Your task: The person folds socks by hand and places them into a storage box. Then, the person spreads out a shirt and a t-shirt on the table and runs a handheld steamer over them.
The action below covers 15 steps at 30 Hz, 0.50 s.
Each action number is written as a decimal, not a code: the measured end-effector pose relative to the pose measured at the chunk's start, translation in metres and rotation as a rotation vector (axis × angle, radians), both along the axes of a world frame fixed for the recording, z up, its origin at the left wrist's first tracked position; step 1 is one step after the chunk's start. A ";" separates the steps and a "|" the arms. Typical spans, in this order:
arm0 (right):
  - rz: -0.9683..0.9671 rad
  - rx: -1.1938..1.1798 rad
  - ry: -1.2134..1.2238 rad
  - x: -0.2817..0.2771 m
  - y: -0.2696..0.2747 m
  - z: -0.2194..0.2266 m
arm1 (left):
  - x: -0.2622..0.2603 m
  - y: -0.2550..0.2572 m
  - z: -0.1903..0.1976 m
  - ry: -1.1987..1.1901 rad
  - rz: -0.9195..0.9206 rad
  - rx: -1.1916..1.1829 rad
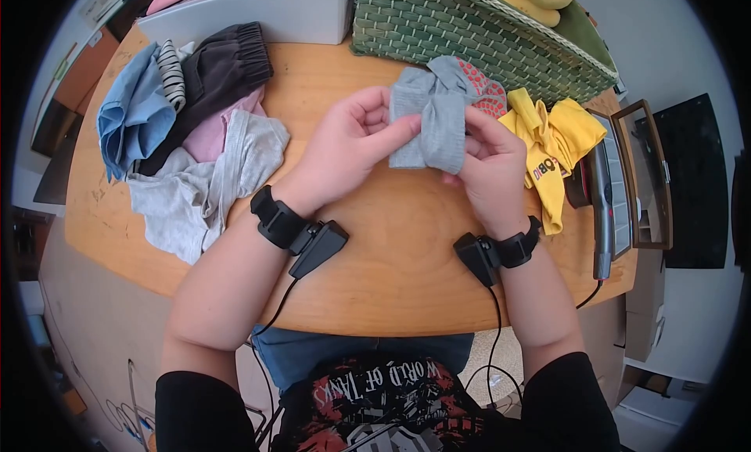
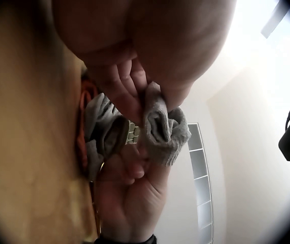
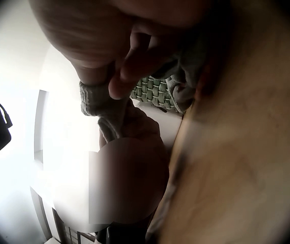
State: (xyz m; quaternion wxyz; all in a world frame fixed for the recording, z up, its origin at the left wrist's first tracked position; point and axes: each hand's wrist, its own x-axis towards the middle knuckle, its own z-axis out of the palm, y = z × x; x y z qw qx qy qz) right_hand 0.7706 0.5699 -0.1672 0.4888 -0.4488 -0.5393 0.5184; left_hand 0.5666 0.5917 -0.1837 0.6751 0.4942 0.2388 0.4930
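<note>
Grey socks [image 1: 444, 111] with red dots, green basket [image 1: 469, 41]

T-shirt [image 1: 368, 409]: black
Print [image 1: 383, 379]: pale "World of Tanks" lettering across the T-shirt, red and grey splashes
Sleeves [image 1: 199, 405]: short, black, either side of the T-shirt
Trousers [image 1: 289, 352]: blue, just beyond the T-shirt
Wrist straps [image 1: 275, 219]: black
Wrist cameras [image 1: 322, 247]: black blocks
Cables [image 1: 283, 303]: thin, black, flanking the T-shirt

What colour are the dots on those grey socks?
The dots on the socks are red, which shows best in the head view.
</note>
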 end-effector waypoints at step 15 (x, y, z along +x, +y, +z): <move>0.297 0.191 -0.048 -0.005 0.003 0.003 | -0.006 0.000 0.006 -0.041 -0.059 -0.118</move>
